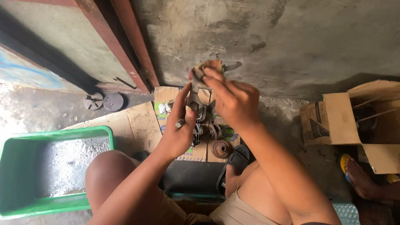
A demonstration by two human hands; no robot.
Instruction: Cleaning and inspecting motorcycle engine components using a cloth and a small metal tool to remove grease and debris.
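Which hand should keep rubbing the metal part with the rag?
Probably the right hand: its fingers already pinch the rag on top of the metal part. The left hand grips that part lower down, steadying it.

Brown open carton (pixel 333 121) at right; flattened printed cardboard (pixel 166 100) centre.

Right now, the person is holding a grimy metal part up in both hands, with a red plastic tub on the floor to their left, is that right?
Not quite: the plastic tub is green, not red, as the head view shows. The rest holds: the left hand and right hand hold the grimy metal part up together, and the tub sits on the floor to the person's left.
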